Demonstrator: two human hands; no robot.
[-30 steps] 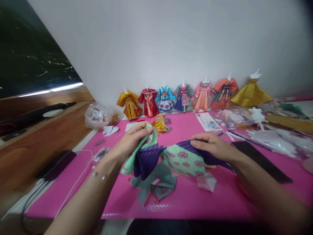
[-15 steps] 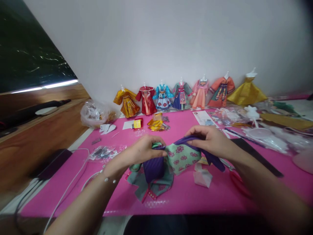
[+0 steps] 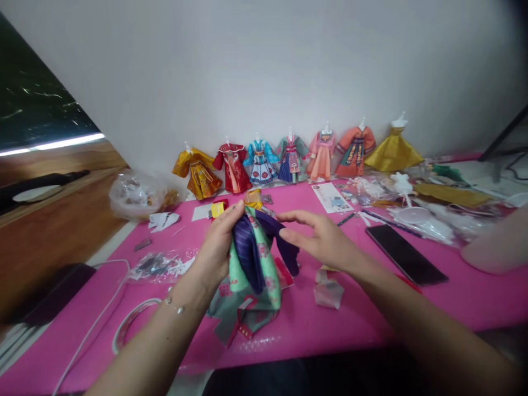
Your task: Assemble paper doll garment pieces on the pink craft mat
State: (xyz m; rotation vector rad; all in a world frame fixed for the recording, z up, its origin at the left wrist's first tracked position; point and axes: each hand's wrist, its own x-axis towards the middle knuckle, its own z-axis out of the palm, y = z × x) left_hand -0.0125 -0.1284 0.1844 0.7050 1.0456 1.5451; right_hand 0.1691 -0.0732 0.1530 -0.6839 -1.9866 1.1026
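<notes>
My left hand (image 3: pixel 220 242) pinches the top of a bundle of cloth, made up of a mint-green piece with pink flowers (image 3: pixel 270 275) and a purple striped piece (image 3: pixel 247 250). The bundle hangs down over grey-green cloth with pink trim (image 3: pixel 225 313) lying on the table. To the right, my right hand (image 3: pixel 315 236) has its thumb and fingers apart, close beside a purple strip (image 3: pixel 289 250) that droops from the bundle; it holds nothing.
Several small dressed doll forms, one in red (image 3: pixel 234 168), stand along the wall. A black phone (image 3: pixel 406 253) and plastic bags lie right on the pink table (image 3: pixel 350 324). A crumpled whitish scrap (image 3: pixel 329 291) sits near my right hand. A white cable runs at left.
The cloth was stretched between both hands; now it hangs gathered from my left hand. My right hand has let go and opened. The view has shifted right, showing more of the phone.
</notes>
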